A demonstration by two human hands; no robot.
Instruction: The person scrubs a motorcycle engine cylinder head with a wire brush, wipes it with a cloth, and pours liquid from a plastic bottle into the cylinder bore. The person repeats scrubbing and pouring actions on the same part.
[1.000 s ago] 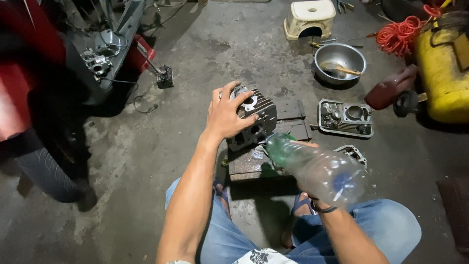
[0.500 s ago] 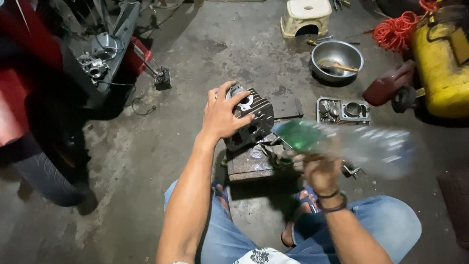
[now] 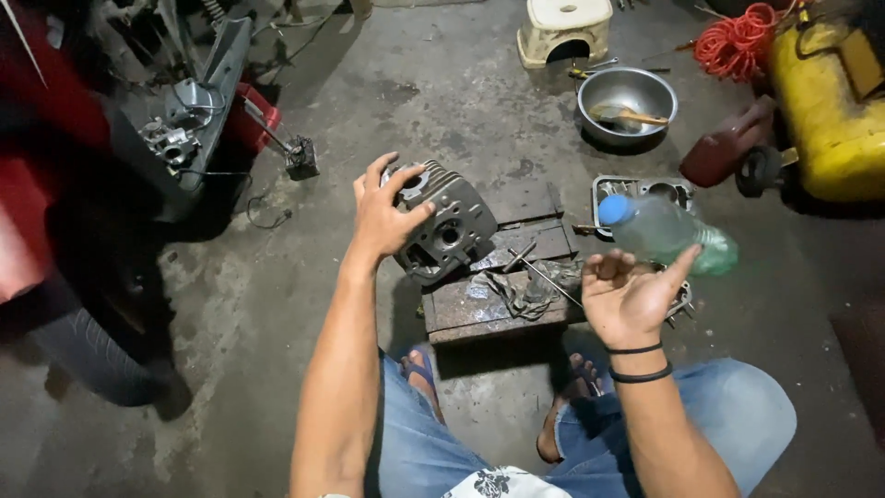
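Bottle flipped, right hand opened

**Concrete floor and what rests on it**

The stained grey floor carries a rusty metal block, a steel bowl, a pale plastic stool, a coiled orange hose, a yellow tank and a grey engine cover. A rag lies on the block.

Dim overhead light, dark corners (wide-angle bend) — plastic bottle slightly motion-blurred.
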